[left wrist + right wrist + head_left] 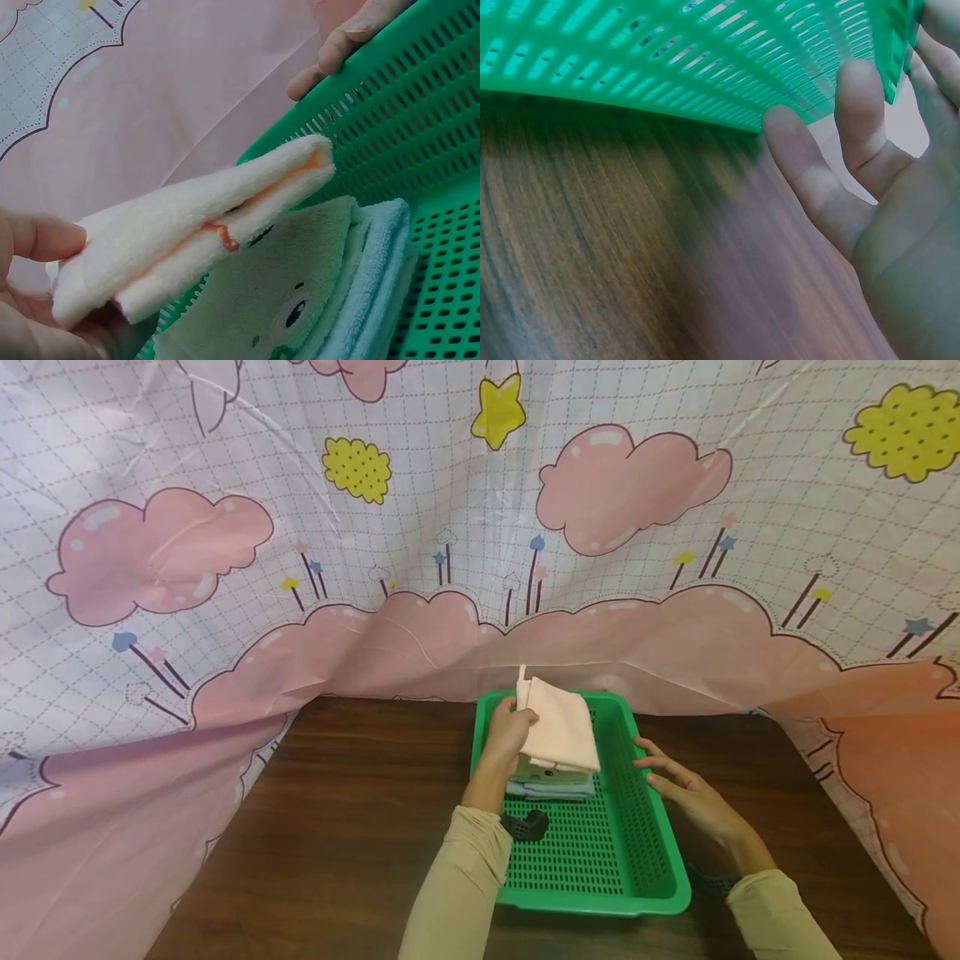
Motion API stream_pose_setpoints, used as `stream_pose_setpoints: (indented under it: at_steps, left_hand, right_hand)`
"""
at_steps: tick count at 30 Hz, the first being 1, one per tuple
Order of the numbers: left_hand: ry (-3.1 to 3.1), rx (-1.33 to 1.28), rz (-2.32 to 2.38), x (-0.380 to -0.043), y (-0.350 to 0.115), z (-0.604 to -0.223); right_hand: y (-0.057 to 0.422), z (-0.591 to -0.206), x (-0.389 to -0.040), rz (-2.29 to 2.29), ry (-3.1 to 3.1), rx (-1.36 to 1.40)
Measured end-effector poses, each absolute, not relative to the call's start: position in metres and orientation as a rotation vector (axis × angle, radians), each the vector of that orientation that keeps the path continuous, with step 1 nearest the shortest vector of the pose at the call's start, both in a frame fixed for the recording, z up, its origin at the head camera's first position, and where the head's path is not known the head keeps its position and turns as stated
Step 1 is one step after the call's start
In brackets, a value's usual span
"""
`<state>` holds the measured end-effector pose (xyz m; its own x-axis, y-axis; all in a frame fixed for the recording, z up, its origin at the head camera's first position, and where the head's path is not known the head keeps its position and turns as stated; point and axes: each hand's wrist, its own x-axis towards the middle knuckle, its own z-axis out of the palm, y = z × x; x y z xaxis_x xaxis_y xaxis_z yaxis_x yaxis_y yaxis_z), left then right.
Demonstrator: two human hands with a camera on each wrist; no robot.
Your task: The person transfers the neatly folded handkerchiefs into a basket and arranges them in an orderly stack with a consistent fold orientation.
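A folded cream towel (560, 725) is pinched at its left edge by my left hand (507, 737), the thumb on top and fingers beneath. In the left wrist view its layered edge shows an orange inside and a small loop. Below it, in the green basket (592, 903), lies a stack with a folded pale green towel (255, 289) bearing a stitched face and a folded blue towel (382, 247). My right hand (697, 797) rests at the basket's right rim with loosely spread fingers (802, 161), some along the outer wall.
The basket stands on a dark wood table (360, 810) and has slotted walls and floor. Behind the table hangs a printed curtain (450, 643) with clouds and stars. A black wrist strap (527, 827) shows beside my left sleeve.
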<state>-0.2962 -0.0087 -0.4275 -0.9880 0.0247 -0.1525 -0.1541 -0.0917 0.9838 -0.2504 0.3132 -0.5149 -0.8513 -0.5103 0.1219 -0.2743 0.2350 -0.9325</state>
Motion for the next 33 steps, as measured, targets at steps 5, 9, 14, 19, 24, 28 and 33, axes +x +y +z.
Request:
stream_pose_setpoints:
  at_steps: [5, 9, 14, 19, 24, 28, 33]
  left_hand:
    - [2.034, -0.151, 2.219, -0.297, -0.008, -0.43]
    - [2.047, -0.149, 2.218, -0.298, -0.007, -0.432]
    - [2.082, -0.135, 2.186, -0.298, -0.006, -0.435]
    - [2.108, -0.143, 2.149, -0.295, -0.008, -0.437]
    - [2.119, -0.151, 2.116, -0.294, -0.01, -0.439]
    - [2.138, -0.143, 2.097, -0.294, -0.01, -0.439]
    - [2.197, -0.128, 2.067, -0.293, -0.011, -0.439]
  right_hand:
    - [0.313, -0.515, -0.251, -1.671, 2.294, -0.739]
    - [0.312, -0.516, -0.252, -1.688, 2.279, -0.74]
    - [0.312, -0.516, -0.252, -1.694, 2.281, -0.708]
    - [0.311, -0.517, -0.251, -1.707, 2.267, -0.703]
    - [0.311, -0.517, -0.25, -1.704, 2.268, -0.697]
    - [0.311, -0.517, -0.25, -1.7, 2.271, -0.69]
    - [0.311, -0.518, -0.252, -1.712, 2.256, -0.702]
